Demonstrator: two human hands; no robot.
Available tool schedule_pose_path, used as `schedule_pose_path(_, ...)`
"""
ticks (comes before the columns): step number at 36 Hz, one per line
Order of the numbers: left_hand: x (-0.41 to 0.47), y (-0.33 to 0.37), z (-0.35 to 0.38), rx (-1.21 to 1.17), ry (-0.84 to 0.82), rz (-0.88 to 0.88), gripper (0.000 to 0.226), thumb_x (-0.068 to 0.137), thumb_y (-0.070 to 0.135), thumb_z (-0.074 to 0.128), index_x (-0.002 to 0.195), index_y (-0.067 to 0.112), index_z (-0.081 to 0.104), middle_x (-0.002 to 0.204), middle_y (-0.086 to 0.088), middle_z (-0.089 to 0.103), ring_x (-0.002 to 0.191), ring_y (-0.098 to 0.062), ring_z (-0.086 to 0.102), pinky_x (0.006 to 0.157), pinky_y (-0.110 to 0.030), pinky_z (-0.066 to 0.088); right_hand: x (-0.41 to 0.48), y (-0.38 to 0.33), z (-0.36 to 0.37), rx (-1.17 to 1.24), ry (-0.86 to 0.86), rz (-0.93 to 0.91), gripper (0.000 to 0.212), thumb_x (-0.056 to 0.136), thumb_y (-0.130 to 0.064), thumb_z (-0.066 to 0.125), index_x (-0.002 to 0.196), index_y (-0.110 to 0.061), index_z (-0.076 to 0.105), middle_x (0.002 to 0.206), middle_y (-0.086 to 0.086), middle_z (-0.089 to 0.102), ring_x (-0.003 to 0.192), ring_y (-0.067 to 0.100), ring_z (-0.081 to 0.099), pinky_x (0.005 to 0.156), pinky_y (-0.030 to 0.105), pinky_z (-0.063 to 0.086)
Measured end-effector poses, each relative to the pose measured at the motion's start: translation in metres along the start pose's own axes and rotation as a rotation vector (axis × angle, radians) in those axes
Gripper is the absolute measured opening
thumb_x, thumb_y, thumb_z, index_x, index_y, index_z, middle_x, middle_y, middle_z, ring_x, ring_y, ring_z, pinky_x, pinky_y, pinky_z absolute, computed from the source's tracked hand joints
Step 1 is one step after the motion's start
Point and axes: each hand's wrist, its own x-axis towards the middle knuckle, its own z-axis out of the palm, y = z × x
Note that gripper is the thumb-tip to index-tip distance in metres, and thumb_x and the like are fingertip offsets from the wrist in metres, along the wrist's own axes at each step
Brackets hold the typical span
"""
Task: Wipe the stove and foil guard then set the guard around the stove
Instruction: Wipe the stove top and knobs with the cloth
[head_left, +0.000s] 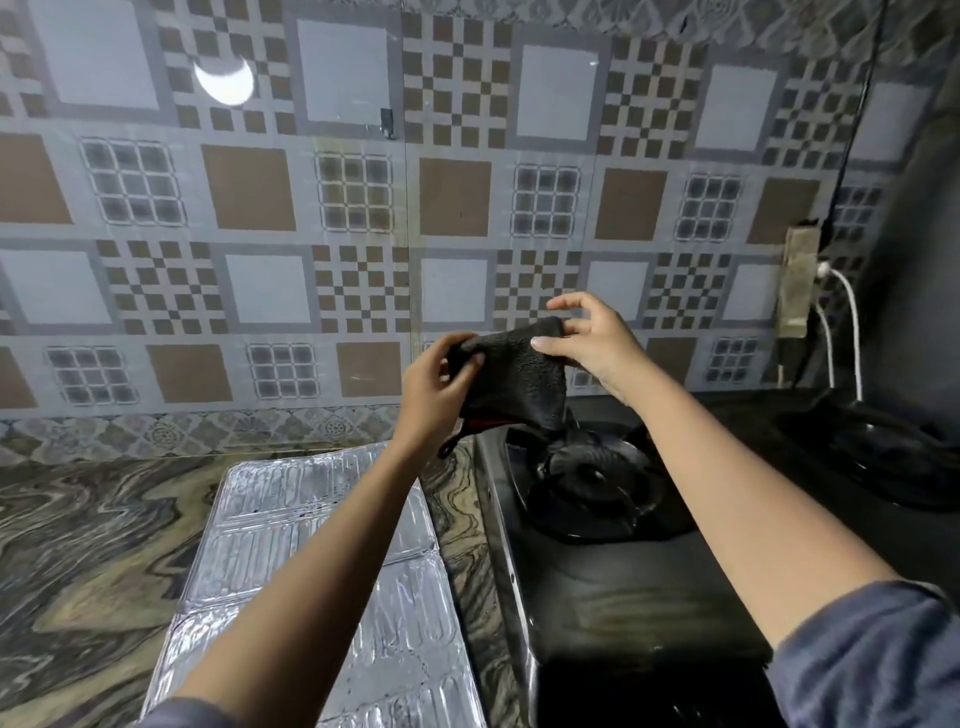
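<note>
1. The black stove (613, 587) sits on the swirly counter (93, 545), on the right.
2. The shiny foil guard (311, 525) lies flat on the counter, just beside the stove's left edge.
3. A dark cloth (511, 374) is held up over the burner (592, 480).
4. The left hand (434, 392) pinches the cloth's left corner.
5. The right hand (589, 338) pinches the top right corner with thumb and finger; its other fingers are spread.
</note>
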Motion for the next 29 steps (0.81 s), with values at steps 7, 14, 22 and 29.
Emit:
schedule_pose_path(7, 0.015, 0.003, 0.014, 0.152, -0.045, 0.083, 0.017, 0.088, 0.014, 0.061, 0.104, 0.015, 0.065, 0.094, 0.006, 0.063, 0.088, -0.010, 0.059, 0.079, -0.028, 0.052, 0.003, 0.022, -0.021, -0.305, -0.039, -0.135, 0.039, 0.070, -0.011, 0.078, 0.106, -0.019, 0.065, 0.104, 0.001, 0.063, 0.103, 0.021, 0.057, 0.093, 0.038, 0.048)
schedule_pose_path(14, 0.027, 0.008, 0.038, 0.204, -0.045, 0.035, 0.020, 0.087, 0.016, 0.063, 0.106, 0.018, 0.064, 0.097, -0.004, 0.064, 0.080, -0.007, 0.058, 0.059, -0.012, 0.052, 0.025, 0.040, -0.040, -0.488, 0.043, -0.274, 0.025, 0.079, -0.013, 0.071, 0.104, -0.014, 0.069, 0.105, 0.004, 0.046, 0.096, 0.012, 0.045, 0.086, 0.021, 0.036)
schedule_pose_path(22, 0.025, -0.001, 0.067, 0.304, 0.026, 0.008, 0.014, 0.085, 0.013, 0.066, 0.098, 0.017, 0.065, 0.089, 0.006, 0.063, 0.079, -0.004, 0.057, 0.069, -0.010, 0.049, 0.053, 0.063, -0.061, -0.345, -0.092, -0.329, 0.021, 0.085, -0.012, 0.064, 0.105, -0.011, 0.068, 0.104, 0.001, 0.066, 0.095, 0.010, 0.054, 0.084, 0.024, 0.040)
schedule_pose_path(29, 0.012, -0.026, 0.088, 0.322, 0.120, -0.137, 0.017, 0.086, 0.017, 0.065, 0.102, 0.014, 0.065, 0.091, -0.002, 0.065, 0.073, -0.007, 0.058, 0.061, -0.008, 0.047, 0.085, 0.095, -0.054, -0.278, -0.206, -0.364, 0.024, 0.085, -0.009, 0.063, 0.109, -0.009, 0.067, 0.111, 0.006, 0.067, 0.099, 0.011, 0.056, 0.087, 0.020, 0.042)
